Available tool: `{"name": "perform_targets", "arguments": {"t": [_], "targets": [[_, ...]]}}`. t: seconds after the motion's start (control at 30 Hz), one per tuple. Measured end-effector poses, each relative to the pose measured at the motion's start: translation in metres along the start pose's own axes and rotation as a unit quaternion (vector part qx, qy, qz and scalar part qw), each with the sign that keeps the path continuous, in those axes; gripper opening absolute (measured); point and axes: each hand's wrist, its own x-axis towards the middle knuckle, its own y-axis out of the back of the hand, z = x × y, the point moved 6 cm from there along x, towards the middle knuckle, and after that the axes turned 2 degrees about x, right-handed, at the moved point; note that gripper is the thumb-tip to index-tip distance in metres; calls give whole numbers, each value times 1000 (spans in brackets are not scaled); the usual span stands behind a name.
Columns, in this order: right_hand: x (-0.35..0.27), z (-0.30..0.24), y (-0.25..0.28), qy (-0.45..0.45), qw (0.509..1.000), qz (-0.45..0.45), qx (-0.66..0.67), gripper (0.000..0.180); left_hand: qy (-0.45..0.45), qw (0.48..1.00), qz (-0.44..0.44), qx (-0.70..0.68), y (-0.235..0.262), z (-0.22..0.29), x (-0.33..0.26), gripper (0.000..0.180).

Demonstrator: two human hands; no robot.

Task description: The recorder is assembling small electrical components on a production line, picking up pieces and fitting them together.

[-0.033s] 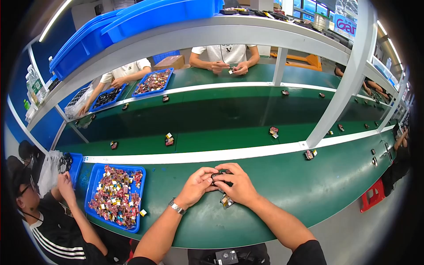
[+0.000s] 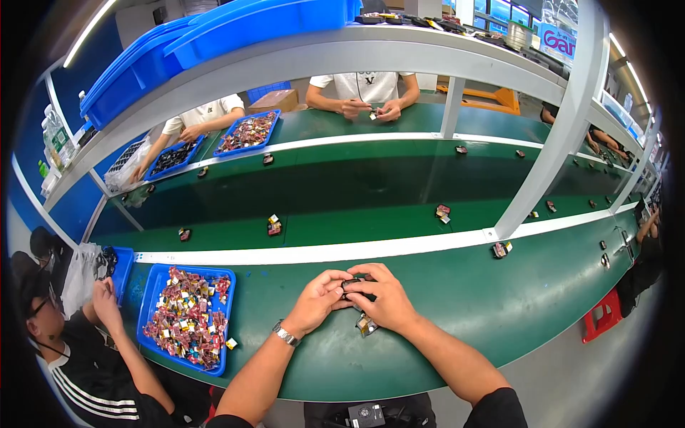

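Over the green bench [image 2: 442,314], my left hand [image 2: 320,301] and my right hand [image 2: 385,298] meet with fingers bent around a small black plastic casing [image 2: 349,288]. Most of the casing is hidden by my fingers. Just below my right hand, on the bench, lies a small assembly [image 2: 366,325] with yellowish and silvery parts, partly covered by the hand. To the left stands a blue tray [image 2: 222,272] heaped with small red circuit boards [image 2: 187,314] bearing white and yellow pieces. One loose piece [image 2: 231,343] rests by the tray's right edge.
A white rail [image 2: 321,255] separates my bench from the green conveyor [image 2: 357,232], where several small assemblies lie apart. A grey post [image 2: 542,157] rises at right, holding a shelf with blue bins [image 2: 257,28]. A co-worker [image 2: 93,357] sits at left; others work across the line.
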Motion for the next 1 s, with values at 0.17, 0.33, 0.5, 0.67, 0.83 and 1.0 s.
{"name": "perform_targets", "arguments": {"t": [0.17,0.33,0.5,0.67,0.83,1.0], "targets": [[-1,2,-1,-8,1000,-5,0,18,5,1000,10,-12,1,0,-1,26],[0,3,-7,-11,1000,-3,22,19,5,1000,21,4,2,-2,0,25],[3,-18,-3,30,999,36,-5,20,-47,998,31,-29,7,3,0,25],[1,-9,-3,40,998,57,-6,18,-38,998,21,-41,5,0,0,24],[0,-7,-2,28,998,57,11,18,-36,998,16,-48,5,-2,1,24],[0,-2,-6,14,998,53,32,18,-29,998,20,-44,4,-4,-1,24]]}}
